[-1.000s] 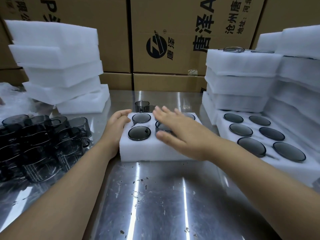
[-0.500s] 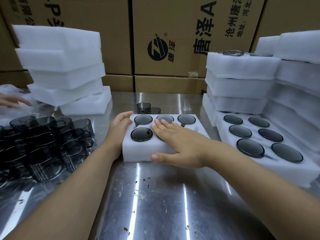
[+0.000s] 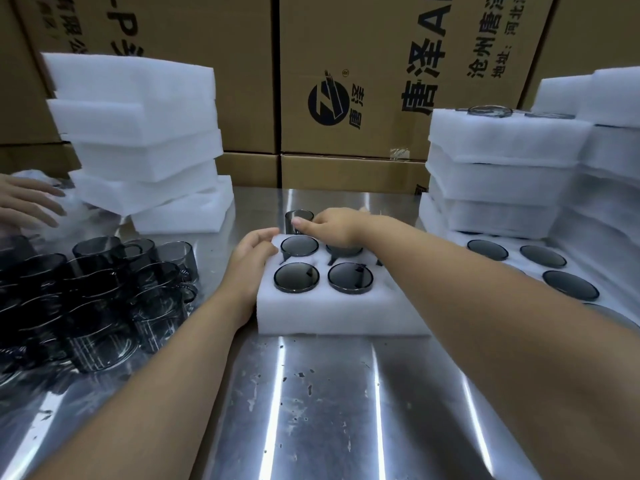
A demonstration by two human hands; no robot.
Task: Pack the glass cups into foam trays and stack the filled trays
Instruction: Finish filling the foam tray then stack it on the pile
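Observation:
A white foam tray (image 3: pixel 329 313) lies in the middle of the steel table with dark glass cups (image 3: pixel 296 277) seated in its holes. My left hand (image 3: pixel 249 258) holds the tray's far left corner, fingers curled over the top edge. My right hand (image 3: pixel 336 226) reaches across the tray to its far side, fingers curled down where loose cups stand. Its thumb lies against a loose glass cup (image 3: pixel 298 216) standing just behind the tray. The hand hides whatever is under its palm.
A heap of loose dark cups (image 3: pixel 97 289) lies at the left. Empty foam trays (image 3: pixel 138 140) are stacked at the back left, filled trays (image 3: pixel 495 168) at the right, with one filled tray (image 3: pixel 519 268) uncovered. Another person's hand (image 3: pixel 27 202) shows at the far left. Cardboard boxes (image 3: pixel 346 64) wall the back.
My right hand has left the tray's top and near edge and moved to the loose cups behind it. My left hand's fingers now curl over the tray's corner.

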